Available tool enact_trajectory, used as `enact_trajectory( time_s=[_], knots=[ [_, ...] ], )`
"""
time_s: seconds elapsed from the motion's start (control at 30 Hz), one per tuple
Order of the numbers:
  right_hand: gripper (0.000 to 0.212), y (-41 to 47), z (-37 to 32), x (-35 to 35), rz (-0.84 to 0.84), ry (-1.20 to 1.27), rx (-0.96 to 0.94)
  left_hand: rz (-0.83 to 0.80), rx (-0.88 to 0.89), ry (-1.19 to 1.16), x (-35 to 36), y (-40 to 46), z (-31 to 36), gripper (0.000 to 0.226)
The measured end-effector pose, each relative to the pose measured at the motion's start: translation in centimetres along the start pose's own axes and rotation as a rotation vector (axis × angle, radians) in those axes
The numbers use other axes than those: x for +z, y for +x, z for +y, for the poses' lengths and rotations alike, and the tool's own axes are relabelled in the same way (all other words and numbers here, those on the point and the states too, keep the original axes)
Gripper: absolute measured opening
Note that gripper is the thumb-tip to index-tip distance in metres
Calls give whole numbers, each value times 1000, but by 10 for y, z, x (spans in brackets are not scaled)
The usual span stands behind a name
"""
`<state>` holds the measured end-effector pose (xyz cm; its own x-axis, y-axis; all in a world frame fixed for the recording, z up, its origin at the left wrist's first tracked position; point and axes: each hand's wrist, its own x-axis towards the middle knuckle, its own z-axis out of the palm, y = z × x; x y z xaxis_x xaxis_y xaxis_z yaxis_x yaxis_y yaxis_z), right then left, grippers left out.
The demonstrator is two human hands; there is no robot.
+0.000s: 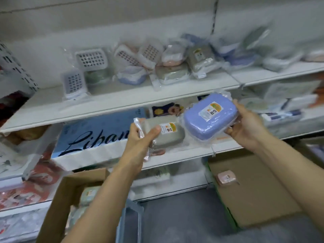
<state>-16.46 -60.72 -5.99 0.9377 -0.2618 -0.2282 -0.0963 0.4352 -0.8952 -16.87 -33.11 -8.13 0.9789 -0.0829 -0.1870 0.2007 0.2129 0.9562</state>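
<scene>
My left hand [140, 137] grips a grey soap box [166, 137] wrapped in clear plastic, thumb across its top beside the label. My right hand [245, 125] holds a larger lavender-blue soap box [208, 118], also in clear wrap, tilted with its labelled lid facing me. Both boxes are raised in front of the middle shelf, side by side and nearly touching.
The upper white shelf [105, 100] carries several wrapped soap boxes [171, 72] and white perforated trays [91, 58]. A blue package with script lettering [98, 132] lies on the middle shelf. Below stand an open carton [70, 190] at left and a carton [254, 190] with a pink box [226, 178] at right.
</scene>
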Motion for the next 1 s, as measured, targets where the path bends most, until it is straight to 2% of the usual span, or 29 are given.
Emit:
enact_trajectory(
  time_s=[0.1, 0.17, 0.23, 0.33, 0.43, 0.57, 0.63, 0.7, 0.8, 0.87, 0.93, 1.0],
  knots=[
    [28, -2, -31, -77, 62, -42, 40, -163, -18, 62, 100, 6, -33, 79],
    [37, -2, -52, -133, 99, -79, 70, -240, -37, 26, 169, 1, -58, 72],
    [47, -2, -71, -190, 133, -88, 71, -289, -66, -21, 232, -4, -82, 65],
    [55, -5, -90, -269, 173, -122, 54, -303, -133, -31, 313, -13, -116, 71],
    [86, -9, -97, -334, 218, -210, 58, -341, -180, 9, 380, -17, -143, 72],
    [125, 3, -103, -404, 343, -277, 63, -403, -122, 142, 458, -20, -162, 72],
    [145, 13, -111, -439, 405, -319, 104, -458, -99, 191, 496, -18, -170, 71],
    [156, 20, -115, -457, 423, -366, 190, -509, -85, 234, 515, -11, -178, 75],
    [141, 28, -125, -493, 472, -351, 275, -575, -126, 275, 556, 3, -200, 83],
    [128, 37, -130, -521, 503, -364, 265, -583, -161, 247, 581, 14, -213, 75],
    [125, 50, -140, -552, 561, -406, 245, -571, -181, 226, 605, 28, -225, 66],
    [117, 69, -149, -589, 627, -448, 241, -569, -222, 219, 630, 48, -237, 68]
  ],
)
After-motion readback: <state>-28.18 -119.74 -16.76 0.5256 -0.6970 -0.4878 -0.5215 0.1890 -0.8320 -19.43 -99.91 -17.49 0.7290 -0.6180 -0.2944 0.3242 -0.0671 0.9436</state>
